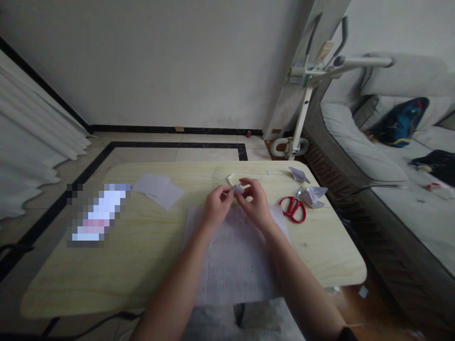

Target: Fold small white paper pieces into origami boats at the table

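Between my two hands is a small folded piece of paper (238,189), pale and partly covered by fingers. My left hand (218,202) pinches its left side, while my right hand (255,200) grips it from the right with thumb and fingers. Just behind the fingertips lies a small white folded strip (231,179). Under my hands and forearms spreads a large printed sheet (238,258). Red-handled scissors (293,208) rest to the right of my right hand, their blades partly hidden beside a crumpled folded paper (314,195).
Loose pale sheets (165,194) overlap on the wooden table (149,255) at left, near a pixelated bright object (103,213). Another folded paper (299,174) lies at the back right. Beyond the table stand exercise equipment (302,113) and a grey sofa (408,208).
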Demonstrator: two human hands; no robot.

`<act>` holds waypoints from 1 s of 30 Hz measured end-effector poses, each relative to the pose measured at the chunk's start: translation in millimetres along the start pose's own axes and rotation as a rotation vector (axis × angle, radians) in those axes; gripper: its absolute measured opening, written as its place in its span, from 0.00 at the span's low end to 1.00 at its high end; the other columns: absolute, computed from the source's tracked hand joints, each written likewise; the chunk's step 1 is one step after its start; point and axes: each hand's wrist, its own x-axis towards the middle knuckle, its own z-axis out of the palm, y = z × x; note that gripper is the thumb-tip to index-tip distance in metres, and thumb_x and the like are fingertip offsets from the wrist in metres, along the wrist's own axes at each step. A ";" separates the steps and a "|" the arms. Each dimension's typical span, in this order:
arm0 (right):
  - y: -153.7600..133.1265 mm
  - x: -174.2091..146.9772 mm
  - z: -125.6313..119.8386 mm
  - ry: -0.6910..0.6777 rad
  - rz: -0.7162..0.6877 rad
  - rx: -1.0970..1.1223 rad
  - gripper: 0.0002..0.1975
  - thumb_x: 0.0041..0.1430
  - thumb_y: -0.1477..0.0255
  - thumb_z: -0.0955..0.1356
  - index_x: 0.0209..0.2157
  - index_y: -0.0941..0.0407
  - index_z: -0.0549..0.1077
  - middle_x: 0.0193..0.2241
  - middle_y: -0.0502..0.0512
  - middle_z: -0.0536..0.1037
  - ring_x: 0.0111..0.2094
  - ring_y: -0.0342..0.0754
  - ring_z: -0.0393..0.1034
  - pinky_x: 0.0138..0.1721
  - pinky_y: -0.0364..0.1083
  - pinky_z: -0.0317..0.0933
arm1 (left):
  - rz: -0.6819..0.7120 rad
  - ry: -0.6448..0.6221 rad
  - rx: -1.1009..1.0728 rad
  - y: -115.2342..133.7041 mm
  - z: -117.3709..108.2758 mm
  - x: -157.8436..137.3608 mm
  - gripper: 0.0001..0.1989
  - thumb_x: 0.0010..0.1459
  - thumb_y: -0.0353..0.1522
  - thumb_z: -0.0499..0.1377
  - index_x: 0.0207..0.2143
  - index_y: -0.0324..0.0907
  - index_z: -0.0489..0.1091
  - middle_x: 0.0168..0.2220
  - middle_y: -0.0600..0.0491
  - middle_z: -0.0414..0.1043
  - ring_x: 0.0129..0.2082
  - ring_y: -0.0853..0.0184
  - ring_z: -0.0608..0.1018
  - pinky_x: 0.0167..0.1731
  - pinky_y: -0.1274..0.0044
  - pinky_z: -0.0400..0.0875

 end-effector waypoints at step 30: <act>-0.4 3.1 -0.1 0.008 0.154 0.199 0.14 0.52 0.73 0.68 0.42 0.54 0.69 0.29 0.47 0.67 0.25 0.40 0.65 0.26 0.42 0.62 | -0.066 -0.101 -0.127 9.3 -5.4 2.0 0.08 0.57 0.35 0.55 0.29 0.41 0.70 0.24 0.55 0.72 0.22 0.70 0.75 0.24 0.79 0.69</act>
